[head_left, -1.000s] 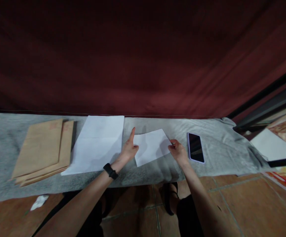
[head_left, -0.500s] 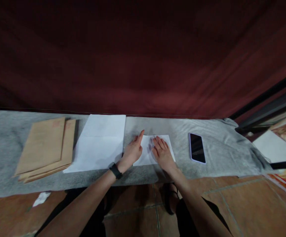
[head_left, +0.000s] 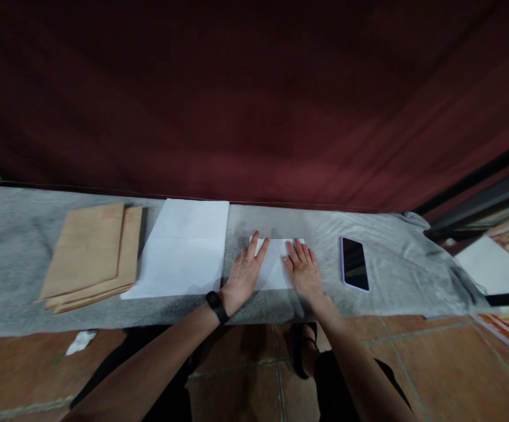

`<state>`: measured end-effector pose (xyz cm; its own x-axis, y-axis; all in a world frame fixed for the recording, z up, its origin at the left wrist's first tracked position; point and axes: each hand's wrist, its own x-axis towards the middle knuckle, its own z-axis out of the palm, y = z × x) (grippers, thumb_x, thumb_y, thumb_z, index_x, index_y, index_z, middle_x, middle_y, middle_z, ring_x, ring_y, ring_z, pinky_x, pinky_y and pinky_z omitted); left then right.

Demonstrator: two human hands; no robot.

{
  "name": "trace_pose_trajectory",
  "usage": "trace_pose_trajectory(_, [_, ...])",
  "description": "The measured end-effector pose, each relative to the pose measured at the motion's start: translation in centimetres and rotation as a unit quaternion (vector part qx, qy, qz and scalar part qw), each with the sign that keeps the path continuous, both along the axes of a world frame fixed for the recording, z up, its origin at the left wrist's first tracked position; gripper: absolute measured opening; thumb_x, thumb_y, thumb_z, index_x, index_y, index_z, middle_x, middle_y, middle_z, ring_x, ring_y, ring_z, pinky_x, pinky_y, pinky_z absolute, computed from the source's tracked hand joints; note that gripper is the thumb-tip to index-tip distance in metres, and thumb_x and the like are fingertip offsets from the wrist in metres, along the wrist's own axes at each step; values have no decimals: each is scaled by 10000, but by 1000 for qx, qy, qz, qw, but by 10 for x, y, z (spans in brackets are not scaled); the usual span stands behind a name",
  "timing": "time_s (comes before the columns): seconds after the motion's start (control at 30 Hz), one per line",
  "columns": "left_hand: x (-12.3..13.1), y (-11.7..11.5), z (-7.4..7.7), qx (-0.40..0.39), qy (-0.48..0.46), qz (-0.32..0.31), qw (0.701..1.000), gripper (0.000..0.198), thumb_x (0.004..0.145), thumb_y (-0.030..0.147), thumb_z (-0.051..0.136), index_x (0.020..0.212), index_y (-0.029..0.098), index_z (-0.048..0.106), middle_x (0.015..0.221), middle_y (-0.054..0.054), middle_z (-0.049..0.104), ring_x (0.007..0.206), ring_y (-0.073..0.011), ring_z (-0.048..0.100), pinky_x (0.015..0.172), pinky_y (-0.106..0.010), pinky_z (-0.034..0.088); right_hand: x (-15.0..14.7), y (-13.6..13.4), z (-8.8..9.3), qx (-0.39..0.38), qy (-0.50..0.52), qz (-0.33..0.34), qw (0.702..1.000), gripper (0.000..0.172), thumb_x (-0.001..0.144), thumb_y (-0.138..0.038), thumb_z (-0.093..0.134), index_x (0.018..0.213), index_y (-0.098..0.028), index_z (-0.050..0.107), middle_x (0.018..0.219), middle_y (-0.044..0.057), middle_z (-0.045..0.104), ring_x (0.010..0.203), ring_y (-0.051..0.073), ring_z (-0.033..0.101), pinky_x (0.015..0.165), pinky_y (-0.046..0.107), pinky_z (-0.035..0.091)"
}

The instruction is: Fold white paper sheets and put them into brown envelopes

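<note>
Lying between the two hands, a small white sheet (head_left: 275, 266) is flat, plain and pale, with a soft shadow over its middle; its far edge runs nearly straight, while both side edges are largely hidden under fingers. It rests on a grey cloth (head_left: 395, 264), directly in front of the person. The left hand (head_left: 244, 274) lies over the sheet's left side, opened out, its index and middle fingers parted in a V and pointing away from the body, gripping nothing. The right hand (head_left: 303, 271) is spread palm down over the right side, its fingertips reaching the far right corner, and it too has nothing pinched; how hard either hand presses, I cannot tell. Just left of the left hand is larger white paper (head_left: 184, 246), with a faint crease across it, and a dark wristband (head_left: 217, 307) on the left wrist sits near its lower right corner. Further left, brown envelopes (head_left: 87, 252) are stacked unevenly, close beside that paper. A phone (head_left: 354, 264) with a dark screen and lilac edge lies to the right of the right hand, apart from it. Behind the cloth hangs a dark red curtain (head_left: 254, 117); below are floor tiles (head_left: 460, 357).
</note>
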<state>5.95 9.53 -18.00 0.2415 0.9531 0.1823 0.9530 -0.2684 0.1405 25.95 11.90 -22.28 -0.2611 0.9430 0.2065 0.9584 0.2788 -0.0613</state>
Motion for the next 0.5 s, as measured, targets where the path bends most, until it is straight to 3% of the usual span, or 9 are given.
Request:
trace_pose_trajectory(0.13, [4, -4, 1, -1, 69, -12, 998, 691, 842, -43, 362, 1478, 221, 407, 1605, -97, 293, 1147, -279, 573, 888, -430, 543, 11, 2, -5, 7, -1, -34, 999, 537, 1039, -413, 322, 1525, -186, 351, 1580, 118, 332, 1443, 288, 327, 1168, 482, 246])
trace_pose_trajectory(0.33, [6, -6, -2, 5, 100, -20, 995, 510, 891, 13, 382, 1360, 135, 540, 1440, -166, 500, 1141, -297, 549, 850, -403, 531, 17, 3, -4, 37, 26, -62, 997, 537, 1032, -371, 311, 1500, -120, 390, 1544, 164, 386, 1432, 323, 334, 1154, 543, 247])
trace_pose_trajectory(0.5, [7, -6, -5, 16, 116, -26, 993, 483, 906, 32, 380, 1351, 127, 542, 1420, -176, 504, 1123, -289, 545, 837, -385, 518, 0, -4, 2, 46, 57, 4, 997, 525, 1036, -342, 302, 1500, -109, 381, 1584, 155, 313, 1467, 294, 271, 1171, 511, 246])
